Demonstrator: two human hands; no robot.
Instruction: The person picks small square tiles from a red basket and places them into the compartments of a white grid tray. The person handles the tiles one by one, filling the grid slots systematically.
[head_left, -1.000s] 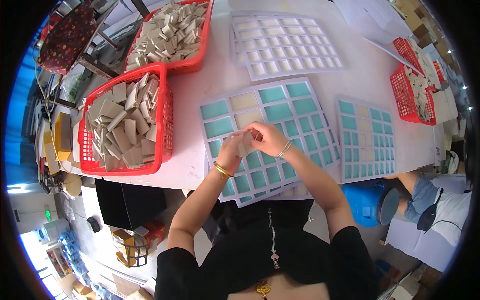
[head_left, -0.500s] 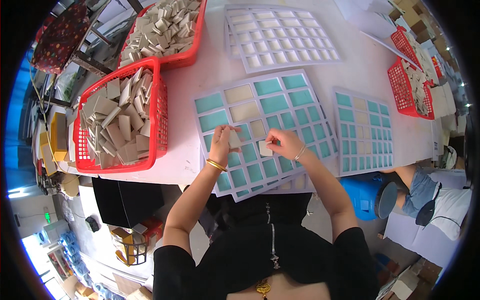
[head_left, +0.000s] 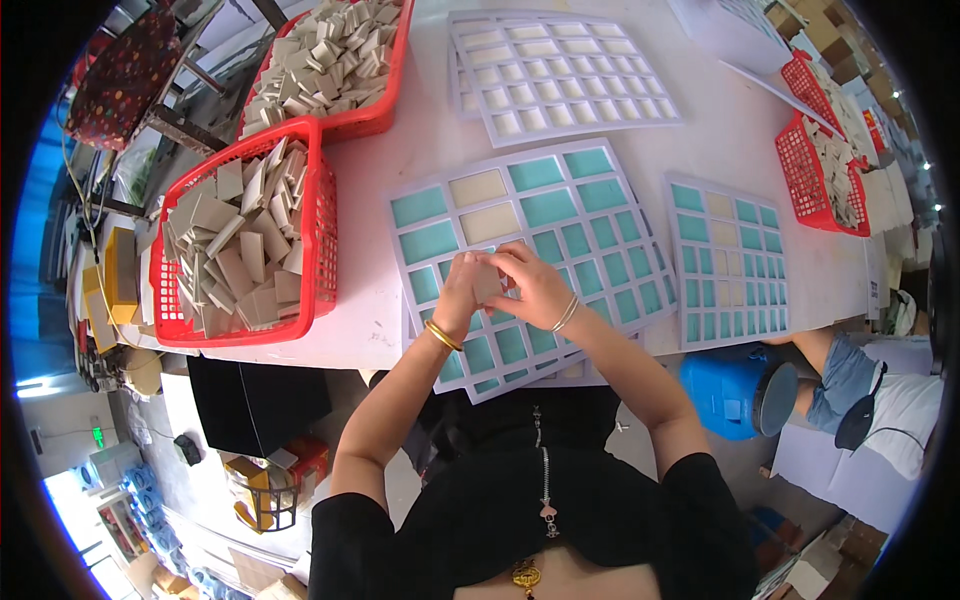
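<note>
Head: fingers (head_left: 512,266) snug around tile (head_left: 487,283)

A white worktable (head_left: 365,230) spans the upper middle, its edges bowed by the lens. Beyond its left side stands a dark metal frame (head_left: 185,128), with blue sheeting (head_left: 50,250) along the rim. Lower left, a pale wall (head_left: 65,410) carries a small green lit sign (head_left: 98,437), and glaring daylight comes through what looks like a window (head_left: 68,495). Grey floor (head_left: 640,440) shows below the table, where a blue barrel (head_left: 715,395) stands to the right. Cardboard boxes (head_left: 845,55) crowd the upper right, near small bright lights (head_left: 897,93).
</note>
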